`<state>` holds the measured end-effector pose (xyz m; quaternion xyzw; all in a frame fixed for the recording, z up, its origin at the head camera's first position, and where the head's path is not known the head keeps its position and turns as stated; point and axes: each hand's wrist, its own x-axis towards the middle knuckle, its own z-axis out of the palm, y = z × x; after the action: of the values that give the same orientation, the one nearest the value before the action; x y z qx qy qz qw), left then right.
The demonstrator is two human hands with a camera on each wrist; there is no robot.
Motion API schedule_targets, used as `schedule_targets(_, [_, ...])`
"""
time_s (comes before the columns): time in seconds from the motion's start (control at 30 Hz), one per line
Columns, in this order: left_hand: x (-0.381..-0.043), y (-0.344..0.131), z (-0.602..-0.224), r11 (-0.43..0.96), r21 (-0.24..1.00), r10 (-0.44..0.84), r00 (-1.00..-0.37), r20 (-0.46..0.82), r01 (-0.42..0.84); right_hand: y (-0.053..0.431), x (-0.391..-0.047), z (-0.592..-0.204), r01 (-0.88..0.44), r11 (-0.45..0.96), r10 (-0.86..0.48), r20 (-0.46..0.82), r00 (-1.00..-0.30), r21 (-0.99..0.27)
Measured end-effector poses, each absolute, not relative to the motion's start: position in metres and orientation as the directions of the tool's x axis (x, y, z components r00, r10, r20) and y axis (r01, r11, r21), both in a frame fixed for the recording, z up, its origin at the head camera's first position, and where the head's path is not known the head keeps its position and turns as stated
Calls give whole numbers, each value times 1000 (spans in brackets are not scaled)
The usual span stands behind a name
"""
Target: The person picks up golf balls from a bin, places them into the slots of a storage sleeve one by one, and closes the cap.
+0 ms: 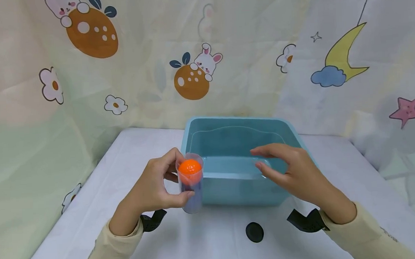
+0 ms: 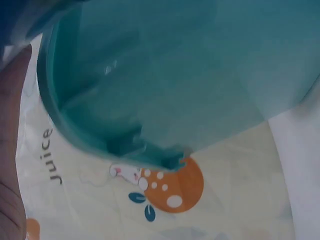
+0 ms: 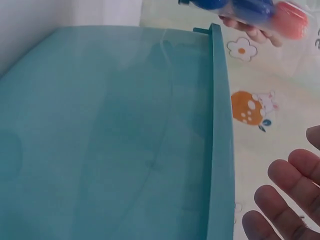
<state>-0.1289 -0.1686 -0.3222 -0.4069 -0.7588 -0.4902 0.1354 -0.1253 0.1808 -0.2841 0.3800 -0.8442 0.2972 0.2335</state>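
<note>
My left hand [image 1: 155, 184] grips a clear plastic tube [image 1: 193, 202] upright in front of the bin's left corner, thumb at the near side. An orange ball [image 1: 190, 168] sits at the tube's open top. Below it, blue balls [image 3: 252, 10] show through the wall in the right wrist view. My right hand [image 1: 293, 172] hovers over the right part of the teal bin [image 1: 238, 190], thumb and fingers apart, holding nothing. In the left wrist view, only an edge of the left hand [image 2: 11, 150] and a blurred blue part of the tube appear.
A black round disc [image 1: 255, 232] lies on the white tabletop [image 1: 216, 241] in front of the bin. Behind the table hangs a patterned cloth [image 1: 250, 77] with rabbits, oranges and flowers. Black straps [image 1: 307, 221] are on both wrists.
</note>
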Motion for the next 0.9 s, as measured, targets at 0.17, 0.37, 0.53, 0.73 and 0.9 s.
schedule_targets(0.17, [-118,-154,-333,176,655,520,-634,572,735,200,-112,-298,-770,558,-445,672,-592,-308])
schedule_targets(0.37, [-108,-135,-348,142,681,566,-623,540,719,220,-95,-314,-744,582,-374,705,-602,-327])
schedule_targets(0.53, [-102,-123,-362,140,717,590,-639,493,683,231,-85,-329,-743,605,-330,759,-561,-285])
schedule_targets(0.73, [-100,-114,-379,166,748,636,-649,417,643,239,-74,-350,-732,604,-293,767,-570,-314])
schedule_targets(0.9, [-101,-109,-388,194,747,659,-649,381,636,243,-75,-373,-734,586,-298,751,-589,-343])
